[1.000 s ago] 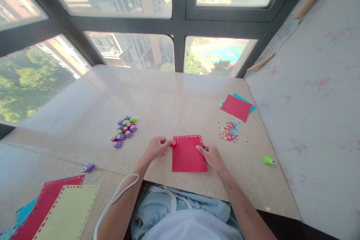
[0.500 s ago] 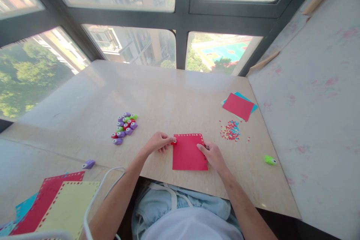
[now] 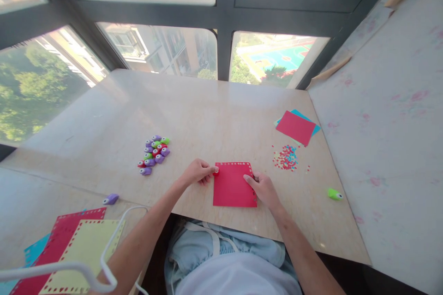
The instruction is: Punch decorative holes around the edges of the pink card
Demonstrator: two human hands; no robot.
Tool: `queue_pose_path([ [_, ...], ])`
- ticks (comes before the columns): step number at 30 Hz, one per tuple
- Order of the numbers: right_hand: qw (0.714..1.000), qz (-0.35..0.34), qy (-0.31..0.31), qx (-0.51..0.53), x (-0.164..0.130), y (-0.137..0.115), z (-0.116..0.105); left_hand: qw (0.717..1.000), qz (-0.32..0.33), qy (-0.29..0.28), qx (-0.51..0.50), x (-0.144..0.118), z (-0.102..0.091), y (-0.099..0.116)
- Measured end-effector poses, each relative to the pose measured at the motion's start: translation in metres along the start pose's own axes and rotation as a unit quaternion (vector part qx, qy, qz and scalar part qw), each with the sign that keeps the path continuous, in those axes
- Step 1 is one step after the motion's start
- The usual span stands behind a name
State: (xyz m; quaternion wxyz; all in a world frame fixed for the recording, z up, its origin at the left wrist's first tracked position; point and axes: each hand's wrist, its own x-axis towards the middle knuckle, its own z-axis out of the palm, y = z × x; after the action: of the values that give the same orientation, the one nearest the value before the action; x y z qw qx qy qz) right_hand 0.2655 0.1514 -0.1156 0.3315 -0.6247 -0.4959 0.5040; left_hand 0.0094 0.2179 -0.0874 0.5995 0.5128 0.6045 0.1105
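Note:
A red sheet of paper (image 3: 233, 189) lies before me at the table's front edge, with small punched holes along its top and part of its right side. My right hand (image 3: 260, 189) pinches its right edge, thumb on top. At the upper left corner my left hand (image 3: 200, 173) is closed on a small red craft punch (image 3: 216, 171), which sits over the paper's left edge. Fingers hide most of the punch.
Purple, green and red punches (image 3: 152, 154) cluster at left; a purple one (image 3: 110, 199) and a green one (image 3: 334, 194) lie apart. Paper bits (image 3: 286, 157) and stacked sheets (image 3: 296, 127) are at right. Punched sheets (image 3: 83, 249) and a white cable (image 3: 107, 258) occupy the lower left.
The view has shifted slightly. My left hand and the red punch stay at the paper's upper left edge, and my right hand keeps its hold.

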Motion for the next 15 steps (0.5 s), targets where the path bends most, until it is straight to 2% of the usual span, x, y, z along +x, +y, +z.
queue_pose_path([
  [6, 1.000, 0.005, 0.006, 0.005, -0.0014, -0.0020, 0.0011, 0.999, 0.005, 0.025, -0.022, -0.0043, 0.0048, -0.0026],
  [15, 1.000, -0.007, 0.005, -0.012, -0.0012, -0.0033, -0.0001, 0.999, 0.018, 0.041, 0.019, -0.0005, 0.0059, -0.0071],
])
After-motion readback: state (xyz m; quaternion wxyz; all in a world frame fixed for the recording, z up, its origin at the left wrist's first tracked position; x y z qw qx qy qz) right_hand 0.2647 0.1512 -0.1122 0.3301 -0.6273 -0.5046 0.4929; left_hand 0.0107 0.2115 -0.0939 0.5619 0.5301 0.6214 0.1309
